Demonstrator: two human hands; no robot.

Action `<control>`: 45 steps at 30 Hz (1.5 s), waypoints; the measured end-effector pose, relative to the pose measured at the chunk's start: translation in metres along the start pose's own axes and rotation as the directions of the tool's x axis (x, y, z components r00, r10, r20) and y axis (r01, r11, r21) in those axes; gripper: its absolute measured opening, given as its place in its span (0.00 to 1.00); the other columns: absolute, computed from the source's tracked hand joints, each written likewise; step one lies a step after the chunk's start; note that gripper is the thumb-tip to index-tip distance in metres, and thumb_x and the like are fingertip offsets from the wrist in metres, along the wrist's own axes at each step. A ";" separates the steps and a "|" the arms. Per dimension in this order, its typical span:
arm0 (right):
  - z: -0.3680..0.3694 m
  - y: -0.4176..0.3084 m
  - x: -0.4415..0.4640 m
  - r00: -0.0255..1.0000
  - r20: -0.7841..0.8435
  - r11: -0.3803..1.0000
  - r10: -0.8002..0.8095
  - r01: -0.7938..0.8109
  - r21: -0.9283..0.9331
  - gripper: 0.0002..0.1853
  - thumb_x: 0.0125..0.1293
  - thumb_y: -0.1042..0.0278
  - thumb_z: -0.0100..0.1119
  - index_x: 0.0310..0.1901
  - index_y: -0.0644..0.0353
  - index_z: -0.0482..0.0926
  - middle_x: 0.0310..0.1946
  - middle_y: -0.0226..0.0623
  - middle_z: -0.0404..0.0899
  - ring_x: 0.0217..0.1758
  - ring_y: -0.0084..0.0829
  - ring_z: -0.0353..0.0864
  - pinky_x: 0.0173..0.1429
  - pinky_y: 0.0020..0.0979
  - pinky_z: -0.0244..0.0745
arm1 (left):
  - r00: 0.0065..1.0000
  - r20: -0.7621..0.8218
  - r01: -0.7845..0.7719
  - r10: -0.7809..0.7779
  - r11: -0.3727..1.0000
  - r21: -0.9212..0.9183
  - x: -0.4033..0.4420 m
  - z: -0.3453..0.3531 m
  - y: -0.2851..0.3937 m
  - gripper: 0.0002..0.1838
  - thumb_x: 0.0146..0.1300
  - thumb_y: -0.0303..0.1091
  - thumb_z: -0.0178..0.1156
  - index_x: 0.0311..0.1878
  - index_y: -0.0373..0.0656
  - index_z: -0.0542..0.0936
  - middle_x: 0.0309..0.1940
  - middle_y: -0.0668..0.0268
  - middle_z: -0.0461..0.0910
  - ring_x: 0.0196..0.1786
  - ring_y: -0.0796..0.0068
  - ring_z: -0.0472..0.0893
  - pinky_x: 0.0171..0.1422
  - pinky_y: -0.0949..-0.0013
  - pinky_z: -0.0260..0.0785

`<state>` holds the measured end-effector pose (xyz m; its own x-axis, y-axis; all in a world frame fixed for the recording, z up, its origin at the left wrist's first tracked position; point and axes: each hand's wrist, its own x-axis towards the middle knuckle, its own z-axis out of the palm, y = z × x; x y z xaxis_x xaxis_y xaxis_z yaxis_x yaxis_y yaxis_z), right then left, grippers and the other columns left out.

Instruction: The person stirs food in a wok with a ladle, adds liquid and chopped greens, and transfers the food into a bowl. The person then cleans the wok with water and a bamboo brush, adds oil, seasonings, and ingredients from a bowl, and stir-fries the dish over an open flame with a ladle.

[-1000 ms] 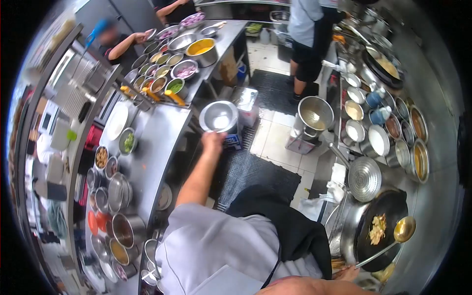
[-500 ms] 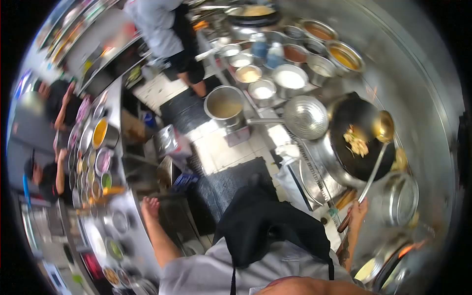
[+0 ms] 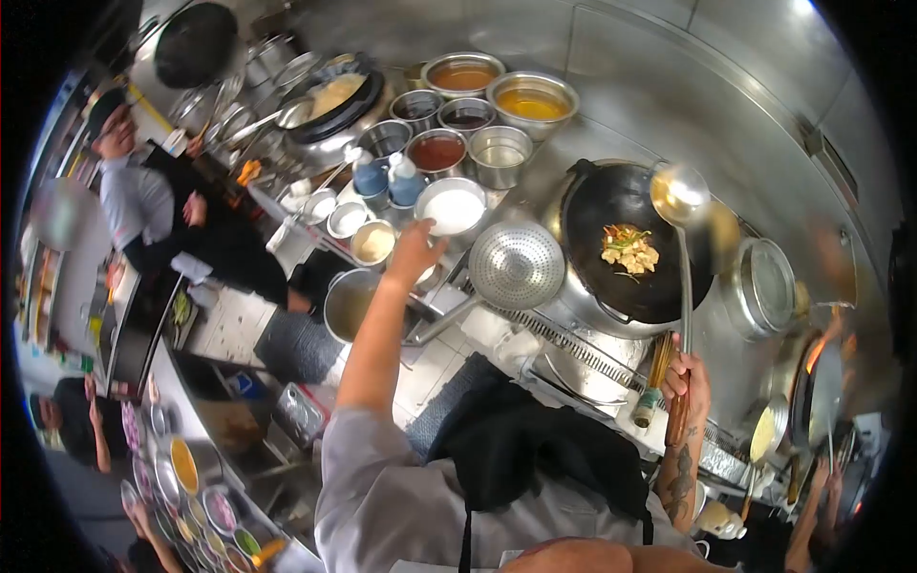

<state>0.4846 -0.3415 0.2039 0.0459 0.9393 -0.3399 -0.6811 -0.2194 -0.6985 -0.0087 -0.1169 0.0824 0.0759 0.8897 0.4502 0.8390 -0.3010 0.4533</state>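
My right hand is closed around the wooden-handled end of a long ladle. Its shiny bowl hangs above the far right part of a black wok. Pale food pieces with bits of red and green lie inside the wok. With fingers apart, my left hand reaches over the seasoning containers, at the near edge of a bowl of white contents; whether it touches the bowl I cannot tell. A perforated strainer lies between that hand and the wok, its handle pointing toward me.
Pots of red sauce and yellow liquid stand behind two blue bottles. A large pot is below my left forearm. Stacked metal pans sit right of the wok. A co-worker stands at left; flames show at right.
My left hand has moved from beside the left counter to the seasoning bowls. The ladle's bowl has shifted away from the food, and the camera view has turned.
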 end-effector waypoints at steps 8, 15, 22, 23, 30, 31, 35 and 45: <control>0.107 0.043 0.016 0.976 0.086 0.978 0.201 -0.205 0.035 0.19 0.63 0.72 0.47 0.57 0.64 0.68 0.22 0.27 0.64 0.10 0.15 0.59 0.14 0.22 0.58 | 0.816 0.556 -0.046 -0.158 0.941 0.335 0.086 0.085 -0.063 0.34 0.47 0.52 0.67 0.54 0.39 0.74 0.49 0.49 0.75 0.53 0.49 0.76 0.59 0.56 0.69; 0.148 0.082 0.025 0.902 -0.059 0.885 0.427 -0.431 -0.179 0.21 0.60 0.78 0.51 0.56 0.67 0.69 0.20 0.29 0.67 0.12 0.20 0.65 0.17 0.22 0.60 | 0.768 0.630 -0.131 -0.114 0.935 0.330 0.098 0.070 -0.039 0.33 0.45 0.50 0.67 0.50 0.36 0.74 0.49 0.49 0.76 0.56 0.52 0.73 0.60 0.57 0.69; 0.146 0.110 0.033 0.912 -0.045 0.834 0.407 -0.391 -0.388 0.19 0.58 0.79 0.52 0.52 0.67 0.71 0.21 0.31 0.69 0.13 0.22 0.67 0.18 0.23 0.63 | 0.773 0.629 -0.151 -0.080 0.940 0.305 0.099 0.087 -0.053 0.29 0.43 0.46 0.67 0.45 0.33 0.77 0.45 0.50 0.78 0.54 0.51 0.74 0.59 0.58 0.70; 0.145 0.113 0.034 0.916 -0.037 0.836 0.400 -0.382 -0.394 0.18 0.58 0.79 0.52 0.52 0.67 0.71 0.21 0.31 0.69 0.14 0.22 0.67 0.18 0.23 0.63 | 0.778 0.623 -0.144 -0.080 0.943 0.301 0.099 0.087 -0.052 0.28 0.43 0.45 0.67 0.44 0.33 0.77 0.45 0.50 0.79 0.54 0.50 0.74 0.58 0.58 0.70; 0.146 0.119 0.038 0.926 -0.054 0.827 0.373 -0.359 -0.433 0.15 0.59 0.78 0.51 0.50 0.66 0.70 0.23 0.32 0.68 0.15 0.23 0.68 0.19 0.23 0.64 | 0.791 0.612 -0.143 -0.031 0.962 0.233 0.100 0.104 -0.061 0.19 0.44 0.38 0.64 0.37 0.35 0.81 0.41 0.47 0.81 0.49 0.50 0.79 0.56 0.58 0.72; 0.147 0.119 0.039 0.926 -0.056 0.823 0.373 -0.359 -0.441 0.15 0.59 0.78 0.51 0.50 0.65 0.70 0.23 0.32 0.68 0.15 0.23 0.68 0.19 0.23 0.64 | 0.794 0.608 -0.145 -0.030 0.961 0.237 0.100 0.107 -0.062 0.18 0.44 0.37 0.64 0.37 0.35 0.81 0.41 0.47 0.81 0.48 0.49 0.79 0.56 0.58 0.72; 0.143 0.121 0.042 0.916 -0.057 0.833 0.397 -0.385 -0.398 0.15 0.60 0.78 0.51 0.50 0.65 0.70 0.23 0.32 0.68 0.15 0.23 0.68 0.19 0.23 0.64 | 0.818 0.574 -0.129 -0.039 0.960 0.248 0.097 0.121 -0.067 0.15 0.44 0.36 0.65 0.34 0.36 0.82 0.38 0.48 0.82 0.45 0.50 0.81 0.53 0.58 0.73; 0.146 0.109 0.035 0.901 -0.023 0.870 0.434 -0.426 -0.247 0.18 0.61 0.74 0.50 0.54 0.66 0.68 0.23 0.30 0.67 0.15 0.20 0.67 0.20 0.23 0.62 | 0.655 0.753 0.332 0.062 0.871 -0.361 0.139 0.081 0.041 0.10 0.45 0.30 0.62 0.32 0.37 0.83 0.24 0.56 0.82 0.29 0.69 0.82 0.34 0.67 0.74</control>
<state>0.3051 -0.2940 0.2081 -0.2379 0.7447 -0.6236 -0.4317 -0.6562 -0.6189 0.0795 0.0219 0.1011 0.5074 0.8229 -0.2557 0.5616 -0.0907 0.8224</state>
